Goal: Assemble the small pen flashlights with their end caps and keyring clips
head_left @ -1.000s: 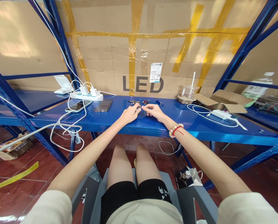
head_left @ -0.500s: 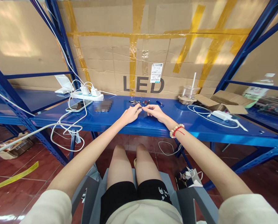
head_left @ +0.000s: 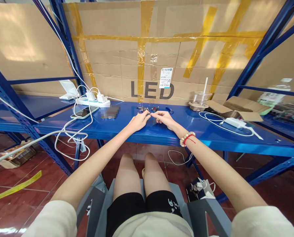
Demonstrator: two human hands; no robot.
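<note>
Above the blue metal shelf (head_left: pixel 127 115), my left hand (head_left: pixel 138 121) is closed, its thumb and fingers pinched on a tiny thing too small to name. My right hand (head_left: pixel 164 119) meets it from the right, fingertips also pinched close together; what they hold is hidden. Just behind the fingers lies a cluster of small metal pieces (head_left: pixel 143 108). Beside it are small red and brown pieces (head_left: pixel 154 109). A small blue-handled tool, perhaps pliers (head_left: pixel 169 110), rests farther right. Beads and a red string circle my right wrist.
On the left are a phone (head_left: pixel 84 113), a power strip (head_left: pixel 94 101) with plugs, and a dark pixelated item (head_left: pixel 110 112). A clear cup with a straw (head_left: pixel 200 98), an opened carton (head_left: pixel 238 107) and a white charger (head_left: pixel 235 122) with its cable stand right. Cardboard backs the shelf.
Both hands keep the same pinched pose, fingertips together. The whole view has shifted very slightly; nothing on the shelf has visibly moved.
</note>
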